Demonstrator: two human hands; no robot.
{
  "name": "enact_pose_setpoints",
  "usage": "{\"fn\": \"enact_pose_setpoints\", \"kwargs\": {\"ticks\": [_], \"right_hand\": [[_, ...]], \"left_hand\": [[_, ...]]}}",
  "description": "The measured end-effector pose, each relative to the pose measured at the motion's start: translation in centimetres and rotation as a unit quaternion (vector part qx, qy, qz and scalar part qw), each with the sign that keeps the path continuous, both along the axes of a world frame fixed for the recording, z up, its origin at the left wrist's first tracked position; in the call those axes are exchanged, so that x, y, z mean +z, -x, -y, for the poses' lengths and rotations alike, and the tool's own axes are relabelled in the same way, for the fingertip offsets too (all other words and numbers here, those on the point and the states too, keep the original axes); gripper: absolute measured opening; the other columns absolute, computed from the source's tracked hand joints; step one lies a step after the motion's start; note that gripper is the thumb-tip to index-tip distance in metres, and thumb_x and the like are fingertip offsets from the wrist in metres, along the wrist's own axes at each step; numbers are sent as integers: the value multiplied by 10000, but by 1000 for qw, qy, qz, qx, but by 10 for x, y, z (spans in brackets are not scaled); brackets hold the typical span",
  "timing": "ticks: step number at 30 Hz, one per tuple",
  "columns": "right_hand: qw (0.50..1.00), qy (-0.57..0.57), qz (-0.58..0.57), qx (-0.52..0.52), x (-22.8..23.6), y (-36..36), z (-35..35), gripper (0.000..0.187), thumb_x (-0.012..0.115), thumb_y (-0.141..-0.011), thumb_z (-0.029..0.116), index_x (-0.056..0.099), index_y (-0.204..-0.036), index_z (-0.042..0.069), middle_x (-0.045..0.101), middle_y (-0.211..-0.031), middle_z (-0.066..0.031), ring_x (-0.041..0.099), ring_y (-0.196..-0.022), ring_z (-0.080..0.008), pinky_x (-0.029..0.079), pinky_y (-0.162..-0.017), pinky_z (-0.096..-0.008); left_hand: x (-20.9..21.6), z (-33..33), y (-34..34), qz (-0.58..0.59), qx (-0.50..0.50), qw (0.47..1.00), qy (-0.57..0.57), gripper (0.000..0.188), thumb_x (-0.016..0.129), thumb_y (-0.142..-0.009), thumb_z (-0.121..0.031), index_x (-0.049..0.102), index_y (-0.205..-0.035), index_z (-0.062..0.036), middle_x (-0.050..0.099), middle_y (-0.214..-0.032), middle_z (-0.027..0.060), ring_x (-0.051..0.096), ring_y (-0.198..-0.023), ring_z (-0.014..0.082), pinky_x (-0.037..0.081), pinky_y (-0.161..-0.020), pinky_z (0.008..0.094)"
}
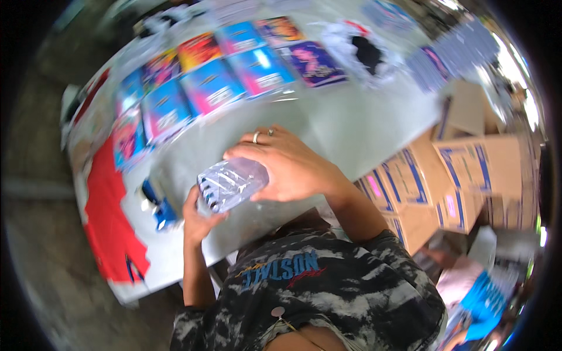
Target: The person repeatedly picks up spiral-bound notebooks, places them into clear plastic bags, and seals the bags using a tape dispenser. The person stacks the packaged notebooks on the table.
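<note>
Mid-frame, the right hand (pixel 287 164) clasps a clear-wrapped pack (pixel 237 180), apparently to steady it; the left hand (pixel 198 221) spreads by its lower-left end, contact unclear. Upper left, notebooks (pixel 212 88) lie in rows, seemingly for order.

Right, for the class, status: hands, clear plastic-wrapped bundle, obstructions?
Right hand gripping wrapped bundle. Left hand at its left end, contact unclear. Nothing blocking; blue-and-white object left of hands.

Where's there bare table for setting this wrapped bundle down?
The widest bare stretch of table lies between the right hand, white plastic bag and cardboard boxes. Another separates the booklets from the wrapped bundle. Crowded: the far side, with booklets, and the left, with the red sheet and blue-and-white item.
</note>
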State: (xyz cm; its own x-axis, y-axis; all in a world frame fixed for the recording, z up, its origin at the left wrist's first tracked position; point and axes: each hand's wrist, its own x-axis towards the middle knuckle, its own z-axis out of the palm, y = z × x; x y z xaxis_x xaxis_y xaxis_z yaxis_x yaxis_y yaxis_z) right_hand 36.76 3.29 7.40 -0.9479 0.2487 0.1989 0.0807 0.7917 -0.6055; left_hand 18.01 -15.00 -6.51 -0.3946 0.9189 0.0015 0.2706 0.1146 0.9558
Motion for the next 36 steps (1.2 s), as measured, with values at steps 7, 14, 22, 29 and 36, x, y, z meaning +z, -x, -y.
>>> {"fn": "enact_pose_setpoints", "kwargs": {"ticks": [7,14,22,29,36], "right_hand": [[878,243,-195,-365,-54,-184,-67,777,687,-728,404,380,-1346,48,509,-1233,-145,405,-1223,-302,328,-1008,-454],[501,700,-419,-289,-56,-261,-154,445,495,-879,346,489,-1203,41,578,-1170,-130,588,-1031,-280,505,-807,-496],[560,401,-606,-399,-47,-400,-406,190,566,-812,175,545,-979,88,598,-920,-47,600,-812,-240,515,-802,-479],[461,-88,-73,-880,-83,-495,-556,617,666,-759,361,447,-1275,102,432,-1267,-199,277,-1266,-390,189,-1009,-608],[531,-399,60,-745,-134,-445,-572,965,755,-597,552,289,-1400,290,278,-1383,-184,180,-1277,-450,143,-978,-625]], "left_hand": [[105,-141,-85,-224,-161,943,-187,586,830,-521,-176,613,-1033,10,664,-939,99,627,-837,195,447,-799,311],[149,-349,-183,-533,-304,690,-383,528,783,-580,-270,634,-1066,-124,593,-1178,57,519,-1117,226,299,-974,435],[143,-455,-239,-488,-191,757,-390,412,778,-626,-207,650,-1012,-142,516,-1254,95,429,-1196,311,295,-984,440],[75,-454,-228,-444,-227,828,-255,366,760,-618,-109,663,-972,-125,512,-1234,112,463,-1148,323,354,-925,430],[39,-443,-213,-420,-179,880,-127,434,754,-646,-109,624,-1060,-133,483,-1266,123,435,-1174,327,341,-946,443]]}}
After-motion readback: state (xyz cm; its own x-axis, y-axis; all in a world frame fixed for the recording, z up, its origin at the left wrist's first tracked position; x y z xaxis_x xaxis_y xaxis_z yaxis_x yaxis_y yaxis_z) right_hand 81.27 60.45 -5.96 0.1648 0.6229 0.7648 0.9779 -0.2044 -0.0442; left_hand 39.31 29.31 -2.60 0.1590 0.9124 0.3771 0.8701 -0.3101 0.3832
